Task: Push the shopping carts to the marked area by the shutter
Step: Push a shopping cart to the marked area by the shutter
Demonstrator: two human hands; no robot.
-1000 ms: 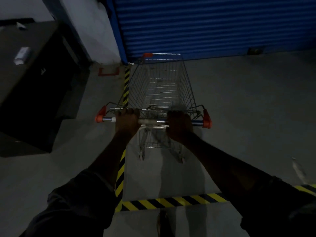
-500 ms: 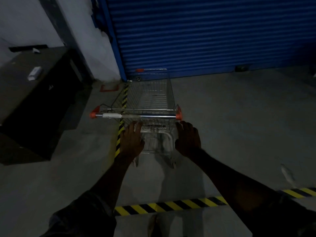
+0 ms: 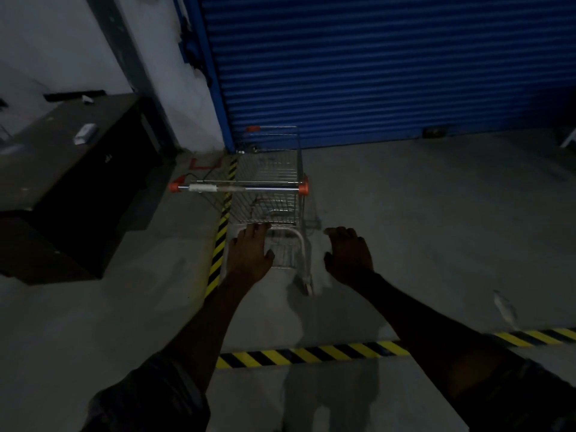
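one shopping cart [image 3: 271,194], wire basket, one chrome handle bar [image 3: 240,189] with two orange end caps, standing far centre just in front of the blue shutter [image 3: 389,67], nose near the shutter's left post. it sits at the far left corner of the marked area, its left side over the striped line. two yellow-black tape lines [image 3: 311,353] on the concrete floor [image 3: 436,229]: one running near-to-far at left under the cart, one running left-right across the near floor. two hands in view, both empty. left hand [image 3: 251,255] palm down, fingers spread and loosely extended, holding nothing, hovering nearer than the handle bar and apart from it; it overlaps the cart's lower frame in view, contact cannot be told. right hand [image 3: 347,255] also open, fingers slightly curled, clear of the cart, over bare floor to the right of it. one dark cabinet [image 3: 78,188] at left with two small pale items on top. dim light, detail is poor.
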